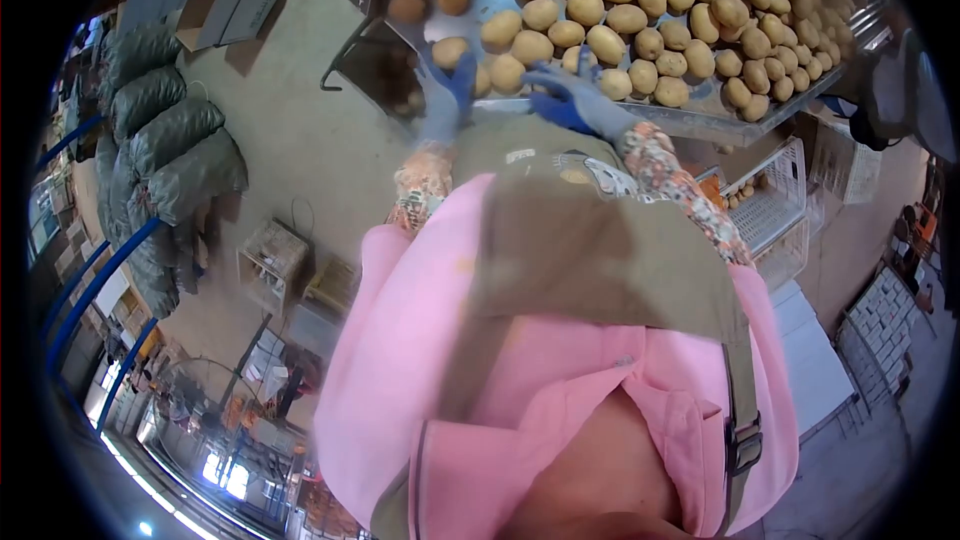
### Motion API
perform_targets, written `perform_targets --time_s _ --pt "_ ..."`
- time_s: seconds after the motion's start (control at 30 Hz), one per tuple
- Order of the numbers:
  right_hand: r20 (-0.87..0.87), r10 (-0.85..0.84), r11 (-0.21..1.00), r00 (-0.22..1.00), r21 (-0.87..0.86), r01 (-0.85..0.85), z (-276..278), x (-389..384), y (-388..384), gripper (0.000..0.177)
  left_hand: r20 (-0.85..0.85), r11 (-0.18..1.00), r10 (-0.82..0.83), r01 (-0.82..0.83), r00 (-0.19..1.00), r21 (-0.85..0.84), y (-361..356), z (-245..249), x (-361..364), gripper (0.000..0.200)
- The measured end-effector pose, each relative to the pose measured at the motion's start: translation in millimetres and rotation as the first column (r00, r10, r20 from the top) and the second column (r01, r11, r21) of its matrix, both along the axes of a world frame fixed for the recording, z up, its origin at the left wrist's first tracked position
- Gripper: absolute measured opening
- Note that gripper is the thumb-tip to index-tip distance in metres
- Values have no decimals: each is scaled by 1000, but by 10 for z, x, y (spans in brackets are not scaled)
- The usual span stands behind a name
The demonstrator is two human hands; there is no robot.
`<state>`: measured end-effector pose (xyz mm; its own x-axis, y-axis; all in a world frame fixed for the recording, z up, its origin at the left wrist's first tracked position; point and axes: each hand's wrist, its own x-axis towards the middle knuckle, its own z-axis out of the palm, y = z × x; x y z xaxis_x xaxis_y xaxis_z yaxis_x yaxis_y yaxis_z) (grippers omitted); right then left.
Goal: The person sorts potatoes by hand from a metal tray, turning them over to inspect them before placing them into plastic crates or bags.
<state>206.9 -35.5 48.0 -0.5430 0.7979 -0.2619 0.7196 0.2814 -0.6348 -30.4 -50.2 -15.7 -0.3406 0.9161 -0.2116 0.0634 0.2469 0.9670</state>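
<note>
Many potatoes lie spread over a shiny metal sorting table. My left hand, in a grey and blue glove, is at the near edge on the left. Its fingers are apart, just below a potato. My right hand, gloved alike, reaches over the near rim with fingers spread among the closest potatoes. One potato shows by its fingertips. Neither hand visibly grips anything.
At the table's left corner is a dark metal chute. White plastic crates stand below right, one with potatoes. Filled green sacks and an open cardboard box are on the left. Another person stands at the right.
</note>
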Motion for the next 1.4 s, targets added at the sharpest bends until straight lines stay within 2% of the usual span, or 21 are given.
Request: perform_targets --time_s 0.07,0.2,0.3,0.37,0.47,0.5,0.53,0.63,0.7,0.8,0.83,0.9,0.93,1.0,1.03,1.1,1.13,1.2,1.27,1.33,1.4 --pt "-194 116 980 974 -136 -143 110 -165 106 38 -729 991 13 -105 684 -81 42 -157 60 94" --pt "-535 -389 799 750 -602 -15 314 118 307 42 -714 993 -115 97 691 -65 242 67 -95 72" --pt "-348 -360 924 865 -263 279 263 611 292 41 -685 987 -163 127 710 -103 238 73 -194 55" --pt "392 -103 995 914 51 90 78 953 187 40 -673 989 -149 107 724 -104 239 77 -240 51" --pt "441 13 992 897 -122 45 56 815 -99 41 -731 964 -264 141 629 -226 258 252 -122 46" --pt "315 -78 945 946 -278 171 139 645 -93 41 -788 950 -307 226 534 -217 288 306 -49 42" --pt "318 -79 943 945 -284 175 185 481 -82 41 -747 931 -358 277 560 -239 246 358 81 46" --pt "176 -53 973 983 -211 90 148 136 -27 44 -841 840 -493 375 223 -393 172 223 428 61" --pt "-291 -59 877 955 -472 -89 90 49 72 40 -843 837 -495 378 212 -396 184 220 370 64" --pt "-408 -144 910 901 -412 -42 480 280 225 41 -799 874 -467 333 379 -353 95 321 156 78" --pt "-363 -341 885 867 -434 166 414 425 203 43 -793 899 -419 322 443 -296 53 215 -4 78" --pt "-73 -226 938 971 251 237 -15 861 117 43 -756 932 -358 262 549 -251 -4 310 -139 78" --pt "232 -181 939 956 328 99 173 1003 46 41 -756 932 -358 259 548 -254 -21 282 -189 78" --pt "321 -132 906 938 423 -17 -2 1207 -111 39 -606 967 -231 246 761 -61 -42 201 -328 76" --pt "321 -131 907 938 421 -17 -39 1253 -90 39 -825 966 -257 164 503 -201 -62 173 -352 71" --pt "70 -125 935 990 -324 141 273 1001 38 45 -916 970 -214 184 339 -159 -2 300 -242 69" --pt "70 -128 934 989 -327 144 259 827 47 45 -975 971 -149 211 166 -113 52 365 -149 66" --pt "-340 -209 978 917 -96 187 206 388 62 35 -884 902 -225 430 410 -31 194 283 95 66" --pt "-91 -58 998 994 6 59 62 127 -10 36 -760 806 -473 567 445 -170 252 198 349 68" --pt "153 190 950 970 220 -221 147 73 -9 39 -796 808 -476 542 373 -230 238 229 384 69" --pt "-438 -318 854 841 -518 53 152 263 182 41 -848 811 -465 507 255 -293 182 334 293 75"
